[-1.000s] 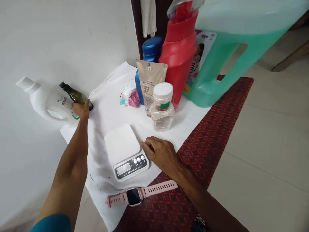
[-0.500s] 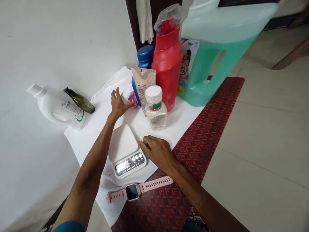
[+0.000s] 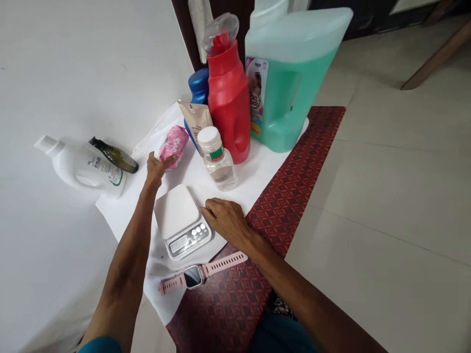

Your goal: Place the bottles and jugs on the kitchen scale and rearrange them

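My left hand (image 3: 157, 165) is closed on the near end of a pink and white soft packet (image 3: 174, 144), which is raised at a slant beside the beige tube (image 3: 197, 117). In front of that hand lies a white digital kitchen scale (image 3: 177, 213), its platform bare. My right hand (image 3: 225, 215) rests at the scale's right edge, fingers curled in with nothing visible in them. A clear square bottle with a white cap (image 3: 221, 166) stands just beyond my right hand. Near me lies a pink-strapped smartwatch (image 3: 193, 277).
At the back stand a red bottle (image 3: 228, 98), a blue bottle (image 3: 199, 86) and a large jug of green liquid (image 3: 285, 98). A white detergent bottle (image 3: 83, 169) and a dark green bottle (image 3: 116, 156) lean at the wall. White cloth partly covers the red patterned tabletop (image 3: 290, 196).
My left hand has closed on the pink packet and brought it out from beside the tube, towards the left. The right hand stays by the scale. The whole view has shifted slightly.
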Action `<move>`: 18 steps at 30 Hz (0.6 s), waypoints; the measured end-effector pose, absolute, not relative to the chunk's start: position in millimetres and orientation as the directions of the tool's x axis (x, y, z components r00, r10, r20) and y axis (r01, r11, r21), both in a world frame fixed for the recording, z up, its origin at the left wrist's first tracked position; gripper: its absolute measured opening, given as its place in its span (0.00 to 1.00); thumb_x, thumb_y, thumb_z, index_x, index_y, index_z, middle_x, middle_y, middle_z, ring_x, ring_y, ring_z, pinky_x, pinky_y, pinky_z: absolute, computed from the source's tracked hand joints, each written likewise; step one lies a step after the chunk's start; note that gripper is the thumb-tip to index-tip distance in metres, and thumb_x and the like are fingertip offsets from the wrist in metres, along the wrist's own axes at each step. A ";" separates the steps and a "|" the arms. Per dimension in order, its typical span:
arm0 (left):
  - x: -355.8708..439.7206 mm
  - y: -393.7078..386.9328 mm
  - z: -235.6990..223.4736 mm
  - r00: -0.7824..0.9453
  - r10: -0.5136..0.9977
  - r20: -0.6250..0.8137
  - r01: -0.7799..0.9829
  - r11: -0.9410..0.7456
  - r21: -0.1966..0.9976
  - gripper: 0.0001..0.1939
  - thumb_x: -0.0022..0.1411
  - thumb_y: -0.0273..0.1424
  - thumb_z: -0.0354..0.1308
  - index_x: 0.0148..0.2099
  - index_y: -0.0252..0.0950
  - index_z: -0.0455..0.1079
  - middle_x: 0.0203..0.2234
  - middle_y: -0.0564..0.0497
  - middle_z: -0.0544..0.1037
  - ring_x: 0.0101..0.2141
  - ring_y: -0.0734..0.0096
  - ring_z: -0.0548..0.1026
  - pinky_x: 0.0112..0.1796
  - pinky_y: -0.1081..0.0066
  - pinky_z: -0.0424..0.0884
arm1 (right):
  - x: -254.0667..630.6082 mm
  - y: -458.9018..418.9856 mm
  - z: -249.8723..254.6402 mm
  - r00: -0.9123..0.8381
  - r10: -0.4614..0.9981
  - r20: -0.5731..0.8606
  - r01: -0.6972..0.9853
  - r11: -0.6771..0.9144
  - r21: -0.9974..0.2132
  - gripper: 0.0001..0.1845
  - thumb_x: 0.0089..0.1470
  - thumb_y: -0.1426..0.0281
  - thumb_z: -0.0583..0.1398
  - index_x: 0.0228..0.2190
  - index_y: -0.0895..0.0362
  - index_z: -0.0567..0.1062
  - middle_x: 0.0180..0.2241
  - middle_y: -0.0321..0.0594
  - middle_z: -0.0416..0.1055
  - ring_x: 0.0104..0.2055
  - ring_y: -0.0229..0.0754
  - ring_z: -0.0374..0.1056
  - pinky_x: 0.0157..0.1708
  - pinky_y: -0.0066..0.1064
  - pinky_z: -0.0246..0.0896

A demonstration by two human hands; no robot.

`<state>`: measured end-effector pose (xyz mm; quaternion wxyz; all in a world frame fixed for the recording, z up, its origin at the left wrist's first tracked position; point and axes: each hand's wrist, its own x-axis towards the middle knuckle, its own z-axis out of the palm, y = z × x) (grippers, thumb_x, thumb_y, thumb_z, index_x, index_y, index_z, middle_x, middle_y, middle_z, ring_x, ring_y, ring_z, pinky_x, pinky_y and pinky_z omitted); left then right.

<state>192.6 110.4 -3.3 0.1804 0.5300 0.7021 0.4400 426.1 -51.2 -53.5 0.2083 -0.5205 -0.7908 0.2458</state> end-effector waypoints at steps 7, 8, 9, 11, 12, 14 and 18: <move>153.2 -26.5 47.6 -0.340 0.913 0.224 0.578 0.015 0.816 0.36 0.45 0.44 0.80 0.53 0.38 0.74 0.48 0.43 0.81 0.47 0.53 0.80 0.48 0.57 0.81 | 426.0 -51.9 -53.9 -0.370 0.925 0.082 0.726 0.343 -0.596 0.15 0.75 0.67 0.58 0.39 0.56 0.83 0.40 0.46 0.86 0.40 0.46 0.78 0.36 0.36 0.50; 153.7 -46.1 51.8 -0.326 0.920 0.218 0.614 0.031 0.788 0.37 0.45 0.44 0.80 0.55 0.38 0.74 0.48 0.43 0.81 0.47 0.52 0.80 0.48 0.57 0.81 | 425.8 -52.0 -54.4 -0.365 0.927 0.083 0.727 0.340 -0.597 0.15 0.75 0.67 0.58 0.38 0.56 0.83 0.40 0.46 0.86 0.40 0.46 0.78 0.36 0.36 0.49; 155.8 -63.6 53.7 -0.311 0.928 0.206 0.645 0.046 0.763 0.39 0.45 0.44 0.80 0.57 0.38 0.74 0.48 0.43 0.81 0.47 0.50 0.81 0.48 0.56 0.81 | 425.6 -51.9 -54.9 -0.358 0.930 0.086 0.728 0.336 -0.598 0.15 0.75 0.68 0.58 0.37 0.55 0.83 0.39 0.46 0.86 0.39 0.45 0.77 0.36 0.36 0.49; 162.7 -91.3 51.2 -0.271 0.945 0.182 0.693 0.060 0.719 0.43 0.45 0.44 0.80 0.61 0.38 0.73 0.49 0.44 0.81 0.48 0.49 0.81 0.48 0.54 0.81 | 425.2 -51.8 -55.8 -0.347 0.933 0.093 0.727 0.330 -0.602 0.15 0.74 0.68 0.59 0.35 0.55 0.82 0.38 0.45 0.85 0.38 0.45 0.76 0.36 0.36 0.48; 166.7 -101.1 47.5 -0.247 0.953 0.177 0.719 0.058 0.692 0.45 0.46 0.44 0.80 0.63 0.38 0.72 0.50 0.44 0.81 0.50 0.48 0.81 0.49 0.53 0.81 | 425.2 -51.7 -56.2 -0.345 0.934 0.095 0.726 0.329 -0.604 0.15 0.74 0.68 0.59 0.34 0.55 0.82 0.38 0.45 0.85 0.38 0.44 0.76 0.36 0.36 0.47; 173.5 -113.3 38.1 -0.194 0.964 0.183 0.774 0.036 0.632 0.46 0.49 0.45 0.79 0.67 0.37 0.70 0.53 0.43 0.81 0.54 0.45 0.80 0.53 0.51 0.80 | 425.1 -51.5 -57.2 -0.342 0.935 0.097 0.724 0.328 -0.606 0.15 0.73 0.68 0.60 0.33 0.55 0.81 0.36 0.44 0.85 0.36 0.44 0.75 0.36 0.35 0.47; 175.2 -119.5 23.6 -0.079 0.975 0.206 0.839 -0.046 0.543 0.48 0.56 0.48 0.76 0.72 0.38 0.64 0.62 0.38 0.76 0.64 0.40 0.74 0.63 0.42 0.74 | 425.0 -50.9 -60.2 -0.320 0.940 0.116 0.720 0.321 -0.616 0.16 0.72 0.66 0.60 0.31 0.55 0.80 0.34 0.42 0.83 0.35 0.43 0.73 0.36 0.35 0.46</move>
